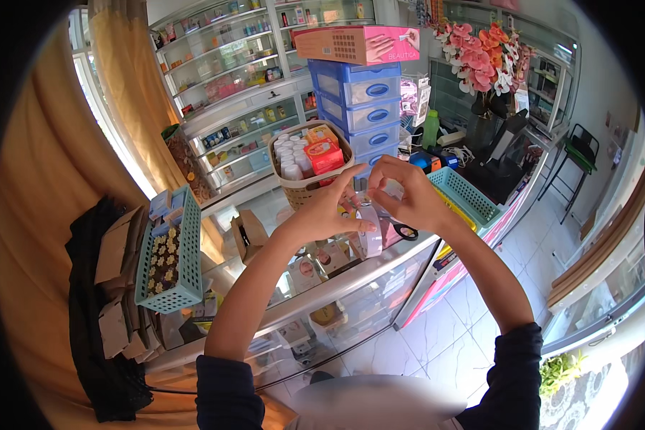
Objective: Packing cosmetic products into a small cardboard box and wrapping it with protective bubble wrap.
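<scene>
Both hands are raised over the glass display counter. My left hand (336,207) is spread, its thumb and fingers around a white-lilac round item (370,231) whose kind I cannot tell; whether it grips it is unclear. My right hand (403,191) is curled beside it, thumb and forefinger brought together near a small clear thing too fine to make out. Below the right hand lie scissors with black handles (406,232). Just behind the hands stands a beige basket (295,189) with white-capped bottles (292,153) and red-orange boxes (324,156).
A blue drawer tower (357,115) with a pink box (360,45) on top stands behind. Teal baskets (185,295) (465,199) sit left and right. An open cardboard box (247,236) is left of the hands, folded cardboard (115,252) at far left.
</scene>
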{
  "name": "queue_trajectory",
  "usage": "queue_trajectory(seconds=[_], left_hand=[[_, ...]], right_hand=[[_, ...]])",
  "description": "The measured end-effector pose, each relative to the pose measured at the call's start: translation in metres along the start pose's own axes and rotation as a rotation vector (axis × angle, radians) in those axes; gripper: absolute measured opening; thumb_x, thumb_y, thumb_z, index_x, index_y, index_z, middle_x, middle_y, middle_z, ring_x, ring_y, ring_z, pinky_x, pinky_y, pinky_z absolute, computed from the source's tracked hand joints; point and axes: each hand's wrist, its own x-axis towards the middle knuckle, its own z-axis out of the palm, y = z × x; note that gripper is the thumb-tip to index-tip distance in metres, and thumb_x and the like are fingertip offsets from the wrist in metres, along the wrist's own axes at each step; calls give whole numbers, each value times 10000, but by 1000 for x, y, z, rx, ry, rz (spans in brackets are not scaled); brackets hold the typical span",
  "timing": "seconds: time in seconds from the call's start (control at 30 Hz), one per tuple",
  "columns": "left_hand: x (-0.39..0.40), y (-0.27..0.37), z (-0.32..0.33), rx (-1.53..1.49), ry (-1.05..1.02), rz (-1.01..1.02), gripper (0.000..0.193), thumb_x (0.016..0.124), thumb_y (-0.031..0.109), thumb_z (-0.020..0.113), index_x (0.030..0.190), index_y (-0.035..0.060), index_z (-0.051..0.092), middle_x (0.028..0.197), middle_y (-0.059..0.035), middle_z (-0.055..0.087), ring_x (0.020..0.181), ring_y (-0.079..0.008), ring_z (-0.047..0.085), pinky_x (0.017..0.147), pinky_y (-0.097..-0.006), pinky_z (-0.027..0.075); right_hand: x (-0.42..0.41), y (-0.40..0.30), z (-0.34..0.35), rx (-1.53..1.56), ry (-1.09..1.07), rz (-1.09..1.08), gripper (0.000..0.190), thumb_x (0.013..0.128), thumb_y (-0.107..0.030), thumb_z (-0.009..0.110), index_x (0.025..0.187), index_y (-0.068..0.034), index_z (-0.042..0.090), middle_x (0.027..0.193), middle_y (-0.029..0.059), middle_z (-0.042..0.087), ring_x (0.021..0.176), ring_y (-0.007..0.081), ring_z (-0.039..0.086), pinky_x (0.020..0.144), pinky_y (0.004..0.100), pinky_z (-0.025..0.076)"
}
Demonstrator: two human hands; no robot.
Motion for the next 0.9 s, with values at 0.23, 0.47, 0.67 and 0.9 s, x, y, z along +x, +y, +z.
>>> queue_trajectory(seconds=[0.23, 0.47, 0.67, 0.9], left_hand=[[4, -6, -2, -56, -43, -9, 949, 670, -65, 718, 1455, 149, 228, 1052, -85, 594, 987, -174, 590, 899, -326, 449], [5, -2, 2, -46, -14, 18, 983, 637, -122, 696, 1454, 156, 225, 970, -50, 579, 966, -174, 591, 955, -351, 447], [2, -4, 0, -84, 16, 51, 964, 653, -10, 784, 1439, 146, 246, 989, -38, 550, 973, -166, 576, 937, -352, 446], [3, 6, 3, -82, 3, -31, 992, 647, 299, 854, 1412, 73, 264, 977, -113, 565, 936, -209, 591, 852, -325, 467]], right_hand=[[2, -19, 5, 192, -291, 82, 144, 747, -98, 702, 758, -21, 580, 800, 55, 580, 742, 157, 541, 701, 305, 441], [2, -7, 10, 57, -276, 181, 210, 712, -144, 745, 750, -33, 571, 810, 77, 603, 732, 196, 582, 681, 317, 454], [3, -16, 9, -97, -136, 116, 294, 691, -154, 755, 883, -43, 561, 823, 83, 594, 734, 195, 578, 649, 333, 461], [-4, 23, 3, -138, -21, 206, 276, 741, -124, 739, 929, -19, 566, 852, 82, 592, 744, 168, 563, 656, 294, 469]])
